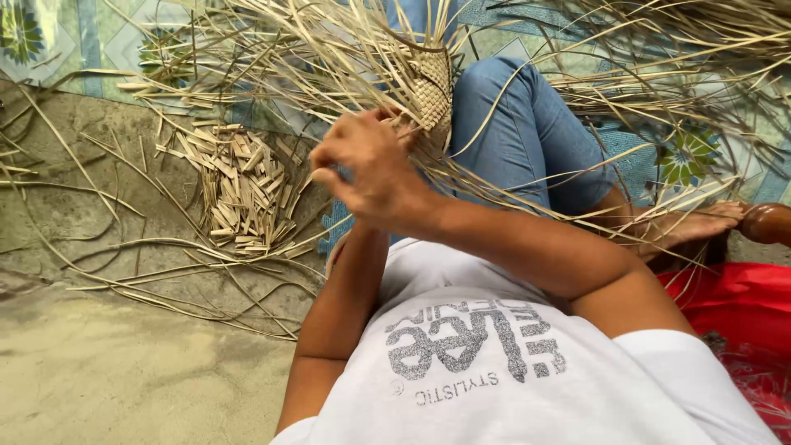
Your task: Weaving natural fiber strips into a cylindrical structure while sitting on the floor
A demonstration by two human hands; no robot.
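Above bent knee — right hand pinching dry strips beside woven piece; left hand hidden, grip unclear.

One woven palm-strip piece in progress, one heap of short cut strip offcuts, loose long strips too many to count, one hand in clear view, one bare foot, one red cloth
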